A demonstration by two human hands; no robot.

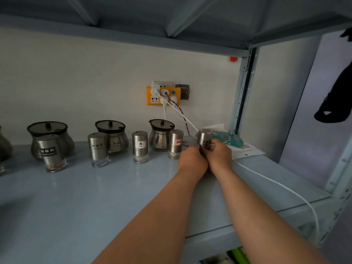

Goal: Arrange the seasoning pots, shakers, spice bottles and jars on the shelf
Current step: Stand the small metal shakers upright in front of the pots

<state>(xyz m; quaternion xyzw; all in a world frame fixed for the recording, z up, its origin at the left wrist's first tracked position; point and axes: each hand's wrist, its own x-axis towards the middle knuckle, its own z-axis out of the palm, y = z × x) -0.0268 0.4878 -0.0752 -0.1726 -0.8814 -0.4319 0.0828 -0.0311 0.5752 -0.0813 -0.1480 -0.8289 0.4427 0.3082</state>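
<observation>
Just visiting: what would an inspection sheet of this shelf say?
Surface: pale blue metal shelf, glossy.
Job's things: four glass-based steel shakers stand before round steel pots with black lids.
Clutter: teal packet on white paper, far right.
Grippers: left hand and right hand hold a fifth steel shaker.
Cables: white cable crosses the shelf; red-blue twisted wire hangs from orange wall socket.
Surroundings: white wall, dark cloth hanging right.

shakers (140, 146) before pots (161, 134) (on shelf (95, 197)), packet (227, 139) right
</observation>
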